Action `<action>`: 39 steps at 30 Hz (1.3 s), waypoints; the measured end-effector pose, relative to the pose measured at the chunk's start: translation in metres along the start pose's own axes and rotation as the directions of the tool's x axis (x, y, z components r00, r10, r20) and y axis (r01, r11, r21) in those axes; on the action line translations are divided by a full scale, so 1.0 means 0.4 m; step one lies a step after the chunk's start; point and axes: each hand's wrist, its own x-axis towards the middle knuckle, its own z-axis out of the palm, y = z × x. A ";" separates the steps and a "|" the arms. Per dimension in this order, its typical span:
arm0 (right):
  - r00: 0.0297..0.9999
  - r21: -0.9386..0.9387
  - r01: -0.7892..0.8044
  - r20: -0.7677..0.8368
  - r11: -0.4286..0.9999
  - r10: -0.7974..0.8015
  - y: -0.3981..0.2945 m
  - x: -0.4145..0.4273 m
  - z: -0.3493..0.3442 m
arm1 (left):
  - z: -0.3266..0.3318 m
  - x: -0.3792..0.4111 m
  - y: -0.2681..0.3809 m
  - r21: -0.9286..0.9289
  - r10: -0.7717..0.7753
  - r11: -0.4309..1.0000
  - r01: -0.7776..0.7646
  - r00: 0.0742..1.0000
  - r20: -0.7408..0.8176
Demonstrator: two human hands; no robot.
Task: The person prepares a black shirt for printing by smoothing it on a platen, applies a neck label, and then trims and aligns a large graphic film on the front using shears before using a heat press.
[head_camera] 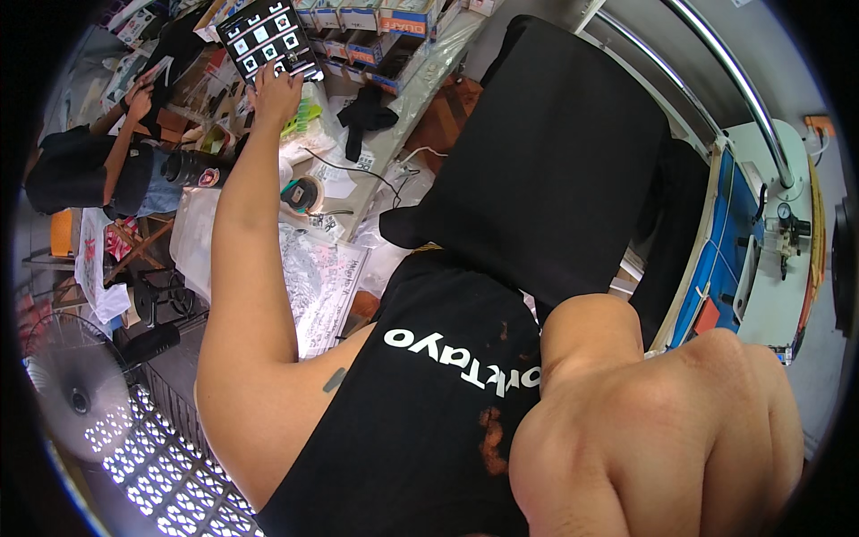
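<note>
My left hand reaches to the upper left, its fingers slightly spread over the lower part of a tablet whose screen shows rows of shirt pictures. Large and close to the camera, my right hand is raised at the lower right with bent fingers; its palm and fingertips are hidden, so any held thing cannot be seen. In front of me a black garment lies stretched over a flat, board-like form. More black cloth hangs along its right side. A crumpled black cloth lies on the table near the tablet.
Cardboard boxes stand behind the table. A tape roll, cables and papers lie nearer. Another person is at the left, above a running fan. Right are metal rails and a machine with a gauge.
</note>
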 end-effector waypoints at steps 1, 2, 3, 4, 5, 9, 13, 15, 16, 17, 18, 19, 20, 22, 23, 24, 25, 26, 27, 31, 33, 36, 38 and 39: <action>1.000 0.003 -0.003 0.011 1.000 0.003 0.004 0.009 -0.003 | 0.003 0.005 -0.002 0.006 -0.007 1.000 0.007 1.000 0.017; 1.000 -0.001 -0.013 0.011 1.000 0.013 0.009 0.032 0.000 | 0.008 0.011 -0.003 0.013 -0.013 1.000 0.013 0.999 0.034; 1.000 -0.004 -0.018 0.003 1.000 0.018 0.012 0.037 0.002 | 0.008 0.014 -0.004 0.019 -0.020 1.000 0.019 0.999 0.050; 1.000 -0.008 -0.024 -0.005 1.000 0.024 0.015 0.043 0.004 | -0.005 0.012 0.002 0.028 -0.037 0.999 0.035 0.994 0.104; 0.999 -0.010 -0.024 -0.021 1.000 0.024 0.016 0.039 0.007 | -0.001 0.012 -0.001 0.036 -0.036 0.999 0.032 0.993 0.111; 0.998 -0.017 -0.035 -0.058 0.999 0.034 0.016 0.044 0.017 | 0.015 0.010 -0.019 0.070 -0.027 0.997 0.017 0.989 0.147; 0.997 0.000 -0.056 -0.052 0.998 0.056 0.019 0.046 0.017 | 0.020 0.011 -0.028 0.023 0.006 1.000 -0.008 0.996 0.093; 0.998 0.003 -0.040 -0.047 0.999 0.040 0.019 0.031 0.012 | 0.018 0.012 -0.025 0.010 0.013 1.000 -0.014 0.999 0.030; 0.998 0.005 -0.028 -0.053 1.000 0.028 0.019 0.020 0.011 | 0.019 0.012 -0.026 0.021 0.013 1.000 -0.013 1.000 0.004; 0.997 0.002 -0.004 -0.078 1.000 0.004 0.018 -0.005 0.019 | 0.019 0.013 -0.026 0.032 0.012 0.999 -0.012 1.000 -0.021; 0.996 0.002 0.012 -0.088 1.000 -0.012 0.015 -0.029 0.022 | 0.014 0.013 -0.024 0.028 0.006 1.000 -0.005 1.000 -0.014; 0.995 -0.003 0.030 -0.099 1.000 -0.030 0.013 -0.052 0.027 | 0.008 0.017 -0.016 0.043 0.001 0.999 -0.002 1.000 0.024; 0.995 -0.004 0.038 -0.096 0.999 -0.038 0.011 -0.072 0.029 | 0.002 0.021 -0.010 0.058 -0.004 0.998 0.000 0.998 0.063; 0.996 0.005 0.035 -0.087 0.999 -0.034 0.009 -0.073 0.030 | 0.001 0.021 -0.004 0.079 -0.010 0.997 0.001 0.994 0.109; 0.997 0.008 0.028 -0.073 1.000 -0.027 0.006 -0.067 0.022 | 0.003 0.020 -0.002 0.077 -0.011 0.997 0.003 0.994 0.106; 0.997 0.007 0.029 -0.073 1.000 -0.029 0.009 -0.063 0.022 | 0.006 0.018 -0.001 0.074 -0.013 0.997 0.005 0.995 0.104; 0.998 0.003 0.022 -0.064 1.000 -0.022 0.010 -0.051 0.021 | 0.007 0.015 0.000 0.071 -0.015 0.997 0.008 0.995 0.101; 0.998 0.002 0.019 -0.057 1.000 -0.019 0.011 -0.043 0.020 | 0.006 0.012 0.002 0.068 -0.018 0.998 0.010 0.994 0.108; 0.998 0.000 0.019 -0.052 1.000 -0.019 0.012 -0.037 0.019 | 0.006 0.009 0.004 0.072 -0.012 0.997 0.004 0.993 0.114; 0.999 -0.007 0.018 -0.037 1.000 -0.018 0.012 -0.025 0.015 | 0.017 0.004 -0.005 0.072 0.003 0.997 -0.012 0.992 0.125; 0.999 -0.010 0.022 -0.031 1.000 -0.022 0.009 -0.023 0.015 | 0.018 0.004 -0.005 0.076 -0.008 0.997 -0.002 0.991 0.131; 0.999 -0.021 0.028 -0.031 0.999 -0.028 0.006 -0.024 0.015 | 0.011 0.003 -0.002 0.016 -0.024 1.000 0.022 0.995 0.100; 0.999 -0.029 0.030 -0.030 0.999 -0.031 0.007 -0.021 0.016 | 0.029 0.007 -0.013 -0.007 -0.015 1.000 0.015 1.000 0.008; 0.999 -0.030 0.030 -0.029 0.999 -0.031 0.006 -0.021 0.013 | 0.010 0.005 -0.007 0.055 0.011 0.998 -0.013 1.000 0.025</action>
